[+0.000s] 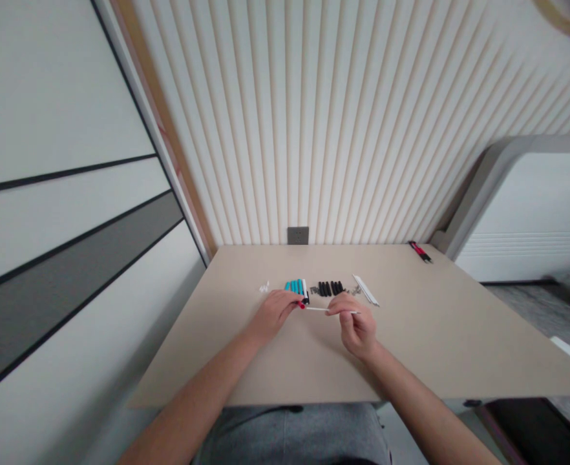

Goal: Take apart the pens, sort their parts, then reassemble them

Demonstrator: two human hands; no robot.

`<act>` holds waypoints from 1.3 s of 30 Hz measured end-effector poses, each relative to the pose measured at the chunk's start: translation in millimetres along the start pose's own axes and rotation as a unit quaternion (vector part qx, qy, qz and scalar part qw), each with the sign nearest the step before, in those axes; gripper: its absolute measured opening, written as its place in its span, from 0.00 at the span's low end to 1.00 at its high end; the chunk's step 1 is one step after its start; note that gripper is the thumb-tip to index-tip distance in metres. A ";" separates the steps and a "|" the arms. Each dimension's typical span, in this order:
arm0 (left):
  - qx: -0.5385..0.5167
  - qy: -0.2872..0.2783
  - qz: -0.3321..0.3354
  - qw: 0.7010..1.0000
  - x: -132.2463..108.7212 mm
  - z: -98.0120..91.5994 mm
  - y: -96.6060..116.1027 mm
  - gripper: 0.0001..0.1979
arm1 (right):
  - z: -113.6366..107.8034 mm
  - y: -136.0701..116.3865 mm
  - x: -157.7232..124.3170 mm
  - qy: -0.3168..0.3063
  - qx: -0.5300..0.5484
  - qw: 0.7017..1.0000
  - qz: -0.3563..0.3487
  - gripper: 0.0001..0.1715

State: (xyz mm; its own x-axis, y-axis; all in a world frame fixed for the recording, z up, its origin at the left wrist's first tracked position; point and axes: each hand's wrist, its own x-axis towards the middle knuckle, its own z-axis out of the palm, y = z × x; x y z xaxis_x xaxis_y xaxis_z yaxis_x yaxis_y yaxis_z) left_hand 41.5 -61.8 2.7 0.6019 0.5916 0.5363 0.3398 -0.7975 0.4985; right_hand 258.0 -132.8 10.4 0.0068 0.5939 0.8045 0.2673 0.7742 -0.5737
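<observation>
Over the middle of the table, my left hand [274,314] is closed around a red pen barrel [301,306], most of it hidden by my fingers. My right hand [355,325] pinches a thin white pen refill [318,309], whose left end points at the red barrel's opening, close to it. Just beyond my left hand lie turquoise pen barrels [294,286] and a white one. Black pen grips [330,288] sit in a row behind my right hand, with small metallic springs [315,290] beside them.
More white refills [366,290] lie to the right of the black grips. Small white pieces [264,287] are at the left. Several red-and-black pens [420,252] rest at the table's [435,342] far right corner. A wall socket [298,236] is behind the table; a cabinet stands left.
</observation>
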 end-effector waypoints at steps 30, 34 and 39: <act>-0.053 0.059 -0.041 0.996 -6.0 -9.9 -11.7 0.11 | 8.4 21.4 7.0 -0.045 0.040 0.940 0.335 0.20; -0.075 0.036 -0.057 0.995 -7.1 -13.2 -16.8 0.12 | 11.3 24.4 3.2 -0.059 0.027 0.929 0.364 0.21; -0.080 0.028 -0.058 0.995 -6.6 -15.4 -20.1 0.12 | 13.3 25.8 -0.1 -0.072 0.075 0.917 0.386 0.21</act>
State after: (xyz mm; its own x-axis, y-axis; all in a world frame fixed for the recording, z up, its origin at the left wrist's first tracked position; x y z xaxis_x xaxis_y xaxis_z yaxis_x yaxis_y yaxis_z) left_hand 19.5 -47.9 -0.3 0.5226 0.6880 0.5035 0.2826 -0.6970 0.6591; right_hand 252.0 -110.1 -6.5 0.0080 0.9919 0.1271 0.1015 0.1256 -0.9869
